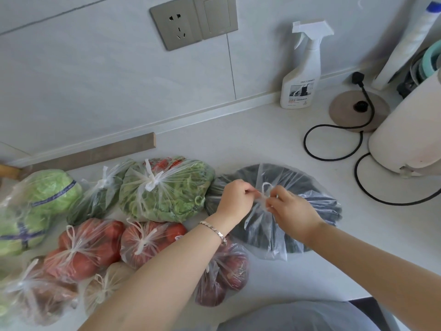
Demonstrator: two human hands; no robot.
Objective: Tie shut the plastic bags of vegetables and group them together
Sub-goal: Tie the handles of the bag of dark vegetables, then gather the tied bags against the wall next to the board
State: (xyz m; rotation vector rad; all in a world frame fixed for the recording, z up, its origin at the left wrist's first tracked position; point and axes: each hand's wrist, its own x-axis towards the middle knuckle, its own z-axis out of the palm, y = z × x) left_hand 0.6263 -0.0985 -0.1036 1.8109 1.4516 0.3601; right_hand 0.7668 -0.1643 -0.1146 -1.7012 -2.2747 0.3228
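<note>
I note left hand [235,197] and right hand [292,209] each pinching a handle strip [266,185] of the dark-greens bag [317,199] lying directly under them, tied bags [164,194] just left; I judge the film thin, slippery, tearable, so grip only those strips.

Tied bags [164,189] crowd the left; black cord [334,142] loops across bare counter [250,144].
</note>
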